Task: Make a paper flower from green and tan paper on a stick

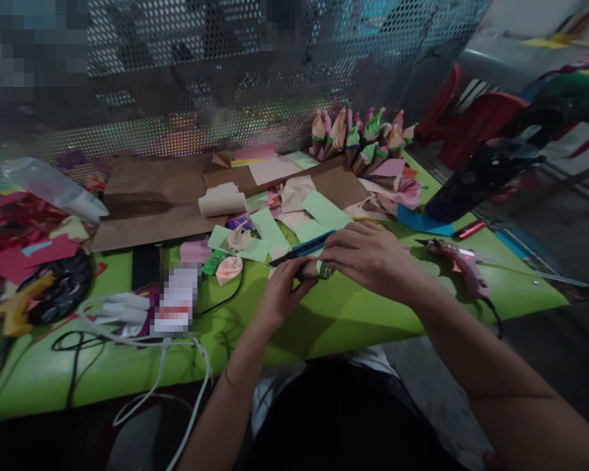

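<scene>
Between my two hands is a small brown paper cone with green paper at its right end. My left hand is closed around the brown part. My right hand has its fingers pressed on the green paper. Just behind my hands lies a dark blue, long thin object. Light green paper strips and a peach paper swirl are to the left of my hands. Beyond them, brown paper covers the back of the green table.
A pink glue gun rests at the right, near a red marker. Finished paper cones stand at the back. On the left are a yellow glue gun, a phone with white cables and a plastic bottle.
</scene>
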`<action>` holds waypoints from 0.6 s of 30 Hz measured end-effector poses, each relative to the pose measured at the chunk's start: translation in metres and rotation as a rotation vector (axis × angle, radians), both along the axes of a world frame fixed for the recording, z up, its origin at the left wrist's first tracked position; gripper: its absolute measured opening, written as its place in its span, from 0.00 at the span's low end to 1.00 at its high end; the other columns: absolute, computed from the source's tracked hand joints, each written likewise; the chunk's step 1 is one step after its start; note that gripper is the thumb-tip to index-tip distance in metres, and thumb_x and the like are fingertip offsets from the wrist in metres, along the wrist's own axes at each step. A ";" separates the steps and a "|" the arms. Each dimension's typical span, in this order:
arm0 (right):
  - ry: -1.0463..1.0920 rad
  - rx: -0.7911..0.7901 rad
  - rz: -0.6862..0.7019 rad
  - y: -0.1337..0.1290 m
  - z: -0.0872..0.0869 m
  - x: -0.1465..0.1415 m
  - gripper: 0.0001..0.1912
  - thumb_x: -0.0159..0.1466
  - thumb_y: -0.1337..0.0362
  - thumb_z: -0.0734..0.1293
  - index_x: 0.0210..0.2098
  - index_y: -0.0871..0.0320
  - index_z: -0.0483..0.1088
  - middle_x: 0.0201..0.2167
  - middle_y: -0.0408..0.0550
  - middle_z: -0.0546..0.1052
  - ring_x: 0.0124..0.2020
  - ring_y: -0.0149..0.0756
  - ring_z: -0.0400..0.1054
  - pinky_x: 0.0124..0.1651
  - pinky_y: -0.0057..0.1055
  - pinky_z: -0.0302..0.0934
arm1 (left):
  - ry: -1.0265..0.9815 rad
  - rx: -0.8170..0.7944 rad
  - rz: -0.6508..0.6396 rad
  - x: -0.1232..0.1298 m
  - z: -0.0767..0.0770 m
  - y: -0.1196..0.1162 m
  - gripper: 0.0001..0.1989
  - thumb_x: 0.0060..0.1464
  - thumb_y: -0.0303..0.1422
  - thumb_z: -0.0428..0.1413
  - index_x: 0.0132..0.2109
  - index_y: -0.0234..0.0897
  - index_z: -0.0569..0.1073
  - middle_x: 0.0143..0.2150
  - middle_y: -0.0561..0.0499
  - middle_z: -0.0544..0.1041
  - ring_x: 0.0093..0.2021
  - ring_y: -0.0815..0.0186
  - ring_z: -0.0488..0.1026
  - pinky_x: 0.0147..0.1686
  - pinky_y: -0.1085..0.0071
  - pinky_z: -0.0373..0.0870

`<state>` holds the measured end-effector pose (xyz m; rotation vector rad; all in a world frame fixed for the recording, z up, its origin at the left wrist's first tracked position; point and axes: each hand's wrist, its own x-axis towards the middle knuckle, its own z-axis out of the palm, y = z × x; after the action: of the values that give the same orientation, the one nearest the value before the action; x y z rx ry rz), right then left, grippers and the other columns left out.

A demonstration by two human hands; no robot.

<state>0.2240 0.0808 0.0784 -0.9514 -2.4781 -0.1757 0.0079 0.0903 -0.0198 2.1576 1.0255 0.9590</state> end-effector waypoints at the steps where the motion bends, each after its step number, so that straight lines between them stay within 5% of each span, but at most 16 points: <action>1: -0.015 0.006 -0.008 0.000 0.000 0.000 0.10 0.71 0.66 0.64 0.41 0.56 0.78 0.38 0.49 0.80 0.39 0.39 0.69 0.42 0.35 0.56 | 0.006 -0.003 0.000 0.000 0.001 0.000 0.17 0.60 0.33 0.59 0.56 0.39 0.71 0.49 0.45 0.80 0.48 0.58 0.75 0.47 0.63 0.71; 18: -0.134 0.023 -0.031 -0.004 0.003 -0.002 0.09 0.68 0.70 0.64 0.40 0.56 0.77 0.37 0.50 0.79 0.38 0.40 0.67 0.40 0.36 0.54 | 0.122 -0.051 -0.003 0.001 0.007 -0.001 0.17 0.60 0.33 0.58 0.56 0.40 0.73 0.45 0.46 0.79 0.44 0.59 0.73 0.44 0.65 0.68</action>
<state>0.2218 0.0770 0.0817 -0.9980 -2.5777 -0.2859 0.0089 0.0894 -0.0129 2.1972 1.0920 0.7998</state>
